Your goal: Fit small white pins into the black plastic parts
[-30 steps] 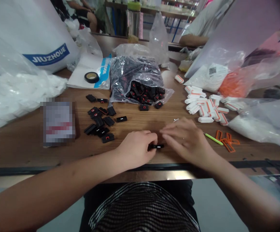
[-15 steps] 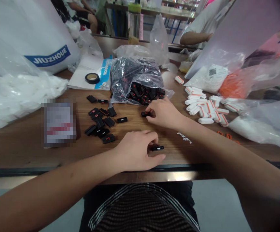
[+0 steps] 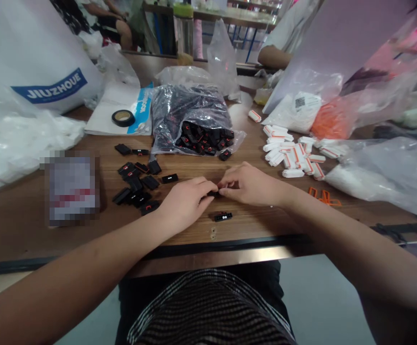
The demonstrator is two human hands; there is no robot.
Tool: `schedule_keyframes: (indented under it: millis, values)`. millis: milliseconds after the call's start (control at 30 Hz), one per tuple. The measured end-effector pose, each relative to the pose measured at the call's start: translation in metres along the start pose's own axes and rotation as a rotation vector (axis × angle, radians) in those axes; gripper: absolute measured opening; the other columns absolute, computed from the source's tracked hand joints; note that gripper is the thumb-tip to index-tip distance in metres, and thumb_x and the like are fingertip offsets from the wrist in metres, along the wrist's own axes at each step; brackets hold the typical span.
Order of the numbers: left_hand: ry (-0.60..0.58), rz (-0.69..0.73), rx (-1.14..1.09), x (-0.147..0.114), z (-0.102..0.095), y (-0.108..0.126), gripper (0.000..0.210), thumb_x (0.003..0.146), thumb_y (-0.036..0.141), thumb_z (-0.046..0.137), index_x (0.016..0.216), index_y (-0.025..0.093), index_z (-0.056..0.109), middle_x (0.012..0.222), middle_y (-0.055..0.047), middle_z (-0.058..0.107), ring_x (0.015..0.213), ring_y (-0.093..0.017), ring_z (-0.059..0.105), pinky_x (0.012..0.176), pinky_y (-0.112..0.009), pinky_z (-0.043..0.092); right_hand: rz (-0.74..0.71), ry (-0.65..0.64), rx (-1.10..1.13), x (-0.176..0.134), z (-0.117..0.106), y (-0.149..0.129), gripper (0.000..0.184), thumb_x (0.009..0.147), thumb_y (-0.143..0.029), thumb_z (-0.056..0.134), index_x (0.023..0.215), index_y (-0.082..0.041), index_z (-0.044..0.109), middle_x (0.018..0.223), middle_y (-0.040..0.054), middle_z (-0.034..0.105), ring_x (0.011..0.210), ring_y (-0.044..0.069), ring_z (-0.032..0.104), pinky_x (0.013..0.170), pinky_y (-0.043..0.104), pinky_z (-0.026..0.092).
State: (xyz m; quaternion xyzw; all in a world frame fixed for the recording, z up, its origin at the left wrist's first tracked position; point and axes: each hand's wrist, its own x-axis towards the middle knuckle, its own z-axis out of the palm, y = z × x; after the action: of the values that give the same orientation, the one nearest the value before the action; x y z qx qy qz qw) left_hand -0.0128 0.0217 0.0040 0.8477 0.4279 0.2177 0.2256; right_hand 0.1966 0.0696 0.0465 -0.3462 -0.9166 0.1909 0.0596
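My left hand (image 3: 181,203) lies low over the table, its thumb and fingers closed on a small black plastic connector housing (image 3: 213,193), mostly covered by the fingers. My right hand (image 3: 251,186) meets it from the other side, thumb and index finger pinched at the housing's right end. Whether a smaller part is also between those fingertips is hidden. Just below the hands rests another black housing (image 3: 223,217) with two white dots showing. To the left lies a loose group of black housings (image 3: 135,183), some with red clips.
An open clear bag (image 3: 194,108) spills black housings behind my hands. White pieces with orange strips (image 3: 295,155) and orange rings (image 3: 324,196) lie to the right. A pixelated box (image 3: 72,189) and black tape roll (image 3: 123,118) are left. A co-worker's arm (image 3: 275,56) shows beyond.
My left hand has let go of the white-dotted housing and moved up and left. My right hand has come down from the bag with a black housing, and both hands now meet on it.
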Motion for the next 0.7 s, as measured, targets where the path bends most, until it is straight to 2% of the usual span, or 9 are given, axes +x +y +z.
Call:
schedule_keyframes:
  millis: [67,133,200,267,333,500,600,700]
  values:
    - [-0.008,-0.004,-0.005,-0.001,0.0,0.001,0.016,0.092,0.015,0.058,0.105,0.02,0.066,0.099,-0.003,0.068,0.089,-0.018,0.064,0.084,-0.033,0.051,0.047,0.119,-0.044,-0.017,-0.008,0.003,0.023,0.092,-0.028,0.055,0.093,-0.022,0.076,0.094,0.0033,0.076,0.088,0.019,0.067,0.082,0.034,0.044]
    - [-0.016,-0.018,-0.019,-0.002,0.001,0.004,0.015,0.092,0.015,0.059,0.104,0.02,0.066,0.096,-0.002,0.068,0.083,-0.016,0.064,0.08,-0.032,0.051,0.163,0.239,-0.087,-0.044,-0.014,0.008,0.023,0.092,-0.029,0.054,0.088,-0.022,0.076,0.09,0.0036,0.076,0.084,0.019,0.067,0.078,0.034,0.046]
    - [-0.021,-0.031,-0.03,-0.003,0.002,0.006,0.014,0.091,0.015,0.059,0.102,0.02,0.066,0.094,-0.002,0.067,0.079,-0.015,0.063,0.076,-0.031,0.051,0.369,0.273,-0.132,-0.075,-0.016,0.016,0.021,0.087,-0.031,0.059,0.074,-0.022,0.072,0.073,0.0024,0.072,0.066,0.017,0.062,0.065,0.032,0.044]
    - [-0.019,-0.04,-0.038,-0.003,0.004,0.007,0.014,0.09,0.015,0.06,0.101,0.02,0.066,0.091,-0.001,0.066,0.077,-0.015,0.062,0.074,-0.03,0.05,0.519,0.235,-0.135,-0.103,-0.01,0.024,0.02,0.083,-0.032,0.063,0.068,-0.021,0.071,0.067,0.0023,0.071,0.061,0.017,0.061,0.061,0.032,0.042]
    - [-0.017,-0.047,-0.048,-0.002,0.005,0.007,0.015,0.089,0.015,0.061,0.102,0.021,0.066,0.09,-0.001,0.066,0.075,-0.014,0.061,0.073,-0.029,0.05,0.609,0.226,-0.077,-0.122,0.0,0.03,0.02,0.083,-0.033,0.063,0.07,-0.022,0.073,0.068,0.0021,0.072,0.061,0.017,0.062,0.06,0.031,0.043]
    - [-0.016,-0.084,-0.096,-0.003,0.007,0.007,0.014,0.088,0.015,0.063,0.1,0.02,0.066,0.088,0.0,0.064,0.072,-0.013,0.06,0.07,-0.028,0.048,0.703,0.31,-0.033,-0.135,0.023,0.03,0.02,0.083,-0.038,0.065,0.075,-0.024,0.076,0.071,0.0007,0.073,0.06,0.017,0.063,0.059,0.031,0.044]
    - [-0.015,-0.084,-0.101,-0.003,0.006,0.008,0.014,0.088,0.016,0.063,0.101,0.02,0.067,0.088,0.0,0.064,0.071,-0.013,0.059,0.069,-0.028,0.048,0.719,0.349,-0.025,-0.136,0.03,0.029,0.019,0.082,-0.037,0.065,0.073,-0.024,0.075,0.071,0.0004,0.073,0.062,0.017,0.065,0.06,0.031,0.045]
    - [-0.018,-0.085,-0.094,-0.003,0.005,0.01,0.016,0.088,0.017,0.062,0.103,0.02,0.067,0.087,-0.001,0.065,0.072,-0.013,0.059,0.07,-0.029,0.047,0.801,0.367,0.018,-0.137,0.032,0.031,0.018,0.08,-0.04,0.068,0.073,-0.024,0.075,0.065,-0.0004,0.069,0.059,0.017,0.062,0.058,0.032,0.044]
